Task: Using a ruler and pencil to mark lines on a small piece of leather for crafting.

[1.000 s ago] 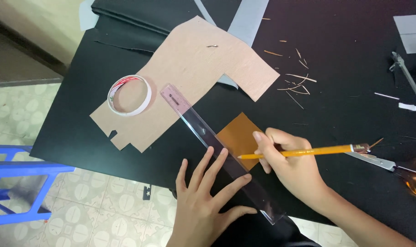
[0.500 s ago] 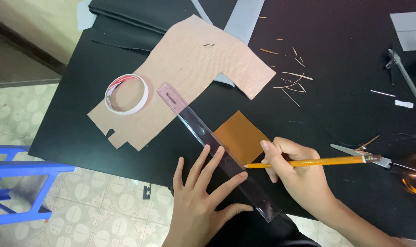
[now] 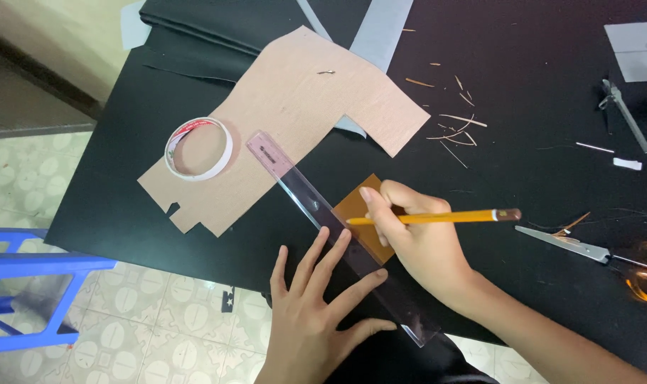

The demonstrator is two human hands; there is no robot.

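Pressing flat with fingers spread, left hand pins ruler, whose long axis runs diagonally up-left from it. Right hand grips pencil, tip at the ruler's edge over the brown square just beside its fingers.

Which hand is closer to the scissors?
The right hand. It holds the pencil and sits just left of the scissors, apart from them. The left hand presses on the ruler, farther left.
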